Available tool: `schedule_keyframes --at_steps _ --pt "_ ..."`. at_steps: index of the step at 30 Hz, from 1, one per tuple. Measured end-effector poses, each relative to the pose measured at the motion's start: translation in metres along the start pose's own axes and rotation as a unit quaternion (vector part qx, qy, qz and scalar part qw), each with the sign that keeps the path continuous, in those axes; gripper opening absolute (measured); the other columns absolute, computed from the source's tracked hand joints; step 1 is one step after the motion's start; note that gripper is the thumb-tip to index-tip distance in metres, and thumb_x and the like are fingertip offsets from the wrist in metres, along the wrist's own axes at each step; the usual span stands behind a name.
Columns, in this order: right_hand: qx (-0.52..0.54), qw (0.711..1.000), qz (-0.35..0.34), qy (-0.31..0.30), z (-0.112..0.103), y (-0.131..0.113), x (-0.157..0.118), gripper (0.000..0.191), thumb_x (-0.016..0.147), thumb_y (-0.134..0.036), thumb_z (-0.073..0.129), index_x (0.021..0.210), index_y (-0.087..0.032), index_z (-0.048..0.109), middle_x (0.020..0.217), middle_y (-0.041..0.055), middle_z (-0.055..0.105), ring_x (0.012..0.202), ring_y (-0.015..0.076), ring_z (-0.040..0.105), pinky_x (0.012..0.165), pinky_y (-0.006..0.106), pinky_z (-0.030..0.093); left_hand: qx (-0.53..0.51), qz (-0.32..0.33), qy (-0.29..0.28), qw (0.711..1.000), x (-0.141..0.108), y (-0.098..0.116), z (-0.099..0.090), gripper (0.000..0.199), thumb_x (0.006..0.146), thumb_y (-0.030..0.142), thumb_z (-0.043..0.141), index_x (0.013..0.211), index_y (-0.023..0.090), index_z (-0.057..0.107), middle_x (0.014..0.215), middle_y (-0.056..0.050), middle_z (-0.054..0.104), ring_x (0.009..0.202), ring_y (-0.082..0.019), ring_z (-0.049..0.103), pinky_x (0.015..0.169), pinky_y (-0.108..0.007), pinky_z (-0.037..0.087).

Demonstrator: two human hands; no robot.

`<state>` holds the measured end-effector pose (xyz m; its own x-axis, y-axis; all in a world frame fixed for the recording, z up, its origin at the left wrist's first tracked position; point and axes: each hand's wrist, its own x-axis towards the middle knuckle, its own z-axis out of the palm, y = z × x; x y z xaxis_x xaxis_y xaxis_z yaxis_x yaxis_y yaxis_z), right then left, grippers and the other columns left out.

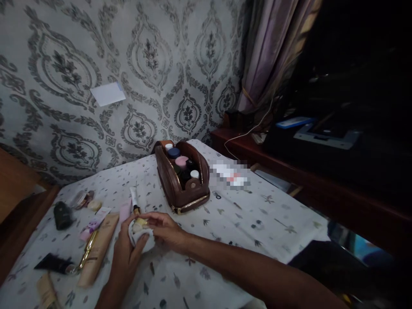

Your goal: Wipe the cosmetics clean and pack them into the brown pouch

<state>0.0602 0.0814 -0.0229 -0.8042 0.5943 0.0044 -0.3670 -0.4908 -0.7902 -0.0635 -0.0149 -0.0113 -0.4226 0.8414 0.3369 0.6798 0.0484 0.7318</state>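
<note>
Nearest me, a small beige tube [47,292] and a black tube [53,262] lie on the white, leaf-patterned cloth [225,240]. My left hand [127,246] curls its thumb and fingers around a soft white wrap [146,243] with something pale yellow [139,225] showing in it. My right hand [165,229] bends its fingers over the top; I cannot tell whether they pinch. Left of my hands lies a long tan tube [99,251] beside a slim gold item [88,251]. Beyond stands an open brown leather bag [165,180] holding capped containers, before the grey damask-patterned wall [141,77].
</note>
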Motion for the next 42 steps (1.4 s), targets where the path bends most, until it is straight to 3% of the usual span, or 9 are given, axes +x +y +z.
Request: schedule_keyframes --at_steps 8,14,19,25,27,29,35,38,42 --pt "0.026 0.997 0.06 -0.033 -0.002 -0.01 -0.002 0.058 0.053 -0.051 0.091 0.092 -0.016 0.068 0.073 -0.0029 0.064 0.06 0.0075 0.055 0.058 0.021 0.042 -0.014 0.044 0.016 0.999 -0.002 0.0 -0.007 0.039 0.095 0.045 0.042 0.113 0.018 0.063 0.108 -0.01 0.074 0.1 -0.025 0.069 0.085 -0.036 0.054" --pt "0.01 0.997 0.029 -0.073 -0.001 -0.017 -0.004 0.054 0.058 -0.043 0.091 0.099 -0.018 0.067 0.087 -0.0008 0.067 0.067 0.0093 0.06 0.059 0.021 0.048 -0.091 -0.042 0.053 0.994 0.005 0.02 -0.004 0.034 0.095 0.042 0.041 0.106 0.017 0.062 0.103 -0.008 0.072 0.096 -0.023 0.066 0.086 -0.033 0.052" --pt "-0.03 0.997 -0.011 -0.068 0.0 -0.024 -0.006 0.046 0.064 -0.036 0.088 0.1 -0.02 0.065 0.093 -0.0014 0.064 0.07 0.0092 0.062 0.063 0.022 0.051 -0.101 -0.026 0.033 0.994 0.007 0.019 -0.003 0.026 0.091 0.033 0.047 0.108 0.019 0.06 0.108 -0.007 0.07 0.104 -0.022 0.064 0.093 -0.035 0.049" --pt "-0.235 0.961 -0.145 0.01 -0.018 -0.102 -0.018 0.043 0.068 -0.035 0.085 0.102 -0.023 0.061 0.098 0.0003 0.064 0.083 0.0132 0.064 0.075 0.027 0.052 -0.066 -0.022 0.005 0.998 0.001 0.013 -0.004 0.03 0.088 0.035 0.051 0.112 0.02 0.062 0.114 -0.008 0.069 0.109 -0.026 0.063 0.093 -0.037 0.048" --pt "-0.361 0.905 -0.215 0.061 -0.028 -0.142 -0.019 0.043 0.073 -0.036 0.08 0.109 -0.023 0.061 0.099 0.002 0.066 0.087 0.0151 0.064 0.079 0.029 0.051 -0.046 -0.025 -0.011 0.999 0.0 0.013 -0.005 0.029 0.09 0.038 0.05 0.109 0.021 0.063 0.103 -0.007 0.072 0.096 -0.025 0.066 0.084 -0.036 0.05" --pt "-0.508 0.815 -0.259 0.103 -0.039 -0.178 -0.016 0.047 0.076 -0.033 0.076 0.119 -0.024 0.06 0.1 0.003 0.067 0.089 0.0174 0.062 0.077 0.03 0.049 -0.027 -0.012 -0.033 0.999 -0.001 0.013 -0.005 0.03 0.091 0.041 0.048 0.106 0.021 0.065 0.094 -0.004 0.073 0.084 -0.023 0.067 0.078 -0.034 0.051" --pt "-0.824 0.541 -0.15 0.08 -0.055 -0.225 0.003 0.027 0.077 -0.02 0.071 0.104 -0.017 0.069 0.097 0.0062 0.07 0.094 0.0228 0.058 0.08 0.031 0.04 -0.003 0.054 -0.085 0.995 -0.004 0.006 -0.001 0.029 0.093 0.038 0.046 0.106 0.02 0.064 0.088 -0.003 0.074 0.075 -0.02 0.069 0.068 -0.027 0.053" --pt "-0.881 0.458 -0.115 0.013 -0.047 -0.228 0.011 0.023 0.082 -0.022 0.067 0.104 -0.016 0.069 0.092 0.0078 0.07 0.093 0.0236 0.056 0.081 0.031 0.037 0.008 0.079 -0.104 0.991 -0.004 0.0 0.002 0.027 0.093 0.037 0.048 0.105 0.02 0.065 0.094 -0.004 0.075 0.086 -0.021 0.072 0.077 -0.027 0.055" --pt "-0.917 0.39 -0.074 -0.032 -0.039 -0.228 0.019 0.029 0.084 -0.021 0.063 0.111 -0.015 0.069 0.096 0.0118 0.071 0.101 0.0272 0.054 0.08 0.032 0.034 0.011 0.095 -0.104 0.99 -0.003 0.0 0.003 0.026 0.092 0.035 0.048 0.105 0.02 0.065 0.096 -0.005 0.077 0.088 -0.022 0.073 0.077 -0.027 0.057"
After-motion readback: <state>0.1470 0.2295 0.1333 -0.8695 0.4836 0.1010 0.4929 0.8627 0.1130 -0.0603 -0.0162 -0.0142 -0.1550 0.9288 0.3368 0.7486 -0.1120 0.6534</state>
